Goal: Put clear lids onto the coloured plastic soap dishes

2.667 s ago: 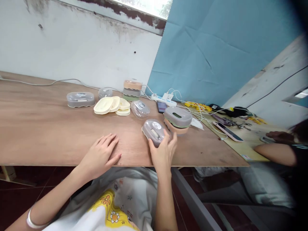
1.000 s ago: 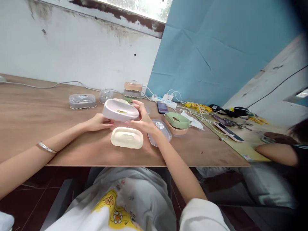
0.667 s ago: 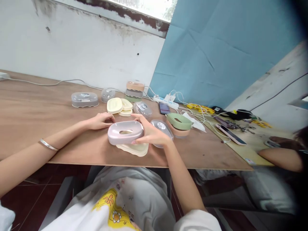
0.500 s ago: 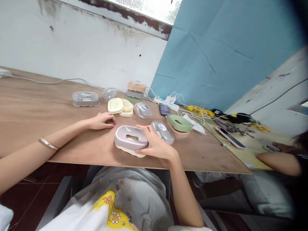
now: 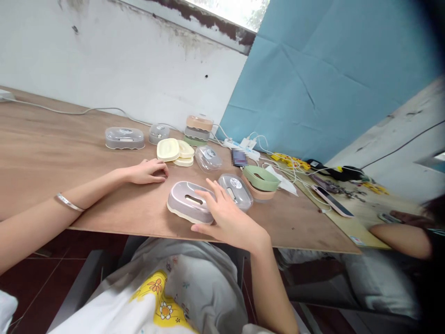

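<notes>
A mauve soap dish body [image 5: 177,197] with an oval slot rests on the table upside down, a cream wavy edge along its bottom. Over its right end spreads my right hand [image 5: 231,215], fingers apart, thumb near the dish's front edge; it grips nothing. Fingers loosely bent, my left hand [image 5: 148,171] lies on the tabletop to the left of the dish, holding nothing. Just beyond my right hand sits a clear lid [image 5: 238,188] with a round label. Behind the hands are several cream inner trays [image 5: 168,150] and another clear lid [image 5: 208,158].
Closed grey soap boxes [image 5: 125,138] and a stack of orange, grey and green ones [image 5: 199,123] stand by the wall. At right, a green piece [image 5: 260,178] sits on an orange one [image 5: 259,194]. Beyond lie cables, a power strip [image 5: 243,149], a phone [image 5: 333,201] and another person's arm [image 5: 399,239].
My right hand has loosened its hold on the mauve soap dish, which now sits flat on the table. Its fingers have spread. The left hand stays put.
</notes>
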`<state>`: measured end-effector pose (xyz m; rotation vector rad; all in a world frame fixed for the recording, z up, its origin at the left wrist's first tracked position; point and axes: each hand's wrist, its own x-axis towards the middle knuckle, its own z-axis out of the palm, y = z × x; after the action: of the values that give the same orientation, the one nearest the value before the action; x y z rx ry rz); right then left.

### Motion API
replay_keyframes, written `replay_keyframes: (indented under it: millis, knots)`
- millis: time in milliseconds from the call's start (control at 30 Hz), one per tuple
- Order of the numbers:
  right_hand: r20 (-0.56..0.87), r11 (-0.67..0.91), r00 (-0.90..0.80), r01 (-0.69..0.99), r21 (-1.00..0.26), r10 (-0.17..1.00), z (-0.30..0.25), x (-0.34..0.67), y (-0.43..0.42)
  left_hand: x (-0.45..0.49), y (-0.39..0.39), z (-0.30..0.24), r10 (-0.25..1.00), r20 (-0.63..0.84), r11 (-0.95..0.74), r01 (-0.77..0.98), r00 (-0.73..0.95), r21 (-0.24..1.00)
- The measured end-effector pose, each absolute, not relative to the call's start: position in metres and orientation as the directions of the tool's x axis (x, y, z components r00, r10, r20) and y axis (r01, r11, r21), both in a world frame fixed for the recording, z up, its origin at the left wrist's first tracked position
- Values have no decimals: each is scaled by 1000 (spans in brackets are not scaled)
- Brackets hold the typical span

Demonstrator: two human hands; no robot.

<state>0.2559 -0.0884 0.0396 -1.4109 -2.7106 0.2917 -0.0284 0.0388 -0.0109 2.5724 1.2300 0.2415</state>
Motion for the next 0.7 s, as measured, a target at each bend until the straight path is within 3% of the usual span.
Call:
replay_keyframes:
  millis: [167,400,600,700]
  knots:
    - [154,601,-583,788,-132,798,41,233,-74,-28,38,-10,785,21,-593,740,620,318]
    - [120,537,-532,844,-6,838,-2,211,-72,-28,37,-9,781,19,-600,740,625,303]
    - [-4,618,-630,764,-184,777,14,220,-61,-27,36,-8,789,13,-585,745,614,320]
    - [78,587,-586,779,-219,807,32,223,-37,-26,36,-7,787,17,-589,743,616,317]
